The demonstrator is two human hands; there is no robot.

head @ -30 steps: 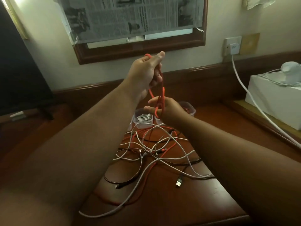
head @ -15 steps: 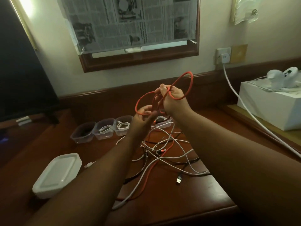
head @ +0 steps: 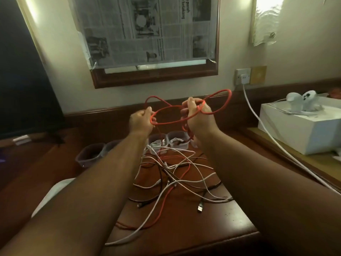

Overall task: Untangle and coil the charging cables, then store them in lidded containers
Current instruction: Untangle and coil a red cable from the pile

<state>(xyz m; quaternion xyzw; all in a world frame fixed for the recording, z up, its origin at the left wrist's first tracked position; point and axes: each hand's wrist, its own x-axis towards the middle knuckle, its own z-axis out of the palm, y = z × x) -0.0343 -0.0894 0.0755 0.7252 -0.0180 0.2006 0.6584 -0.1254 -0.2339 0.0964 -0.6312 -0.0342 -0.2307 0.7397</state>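
The left hand [head: 141,120] pinches one loop of the red cable [head: 171,122] while the right hand [head: 198,117] curls its fingers round the gathered loops, held above the cable tangle [head: 177,174] on the wooden table [head: 212,235]; its tail likely trails into that tangle, so pulling could snag, tightening knots or dragging the open containers [head: 178,142].

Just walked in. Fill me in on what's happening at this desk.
A person is winding a thin red charging cable into loops above the desk. The left hand pinches one side of the loop, and the right hand grips the other with gathered turns. Below, a tangle of white, black and red cables lies unsorted on the dark wooden desk. Behind it, small clear plastic containers sit open, some already holding coiled white cables.
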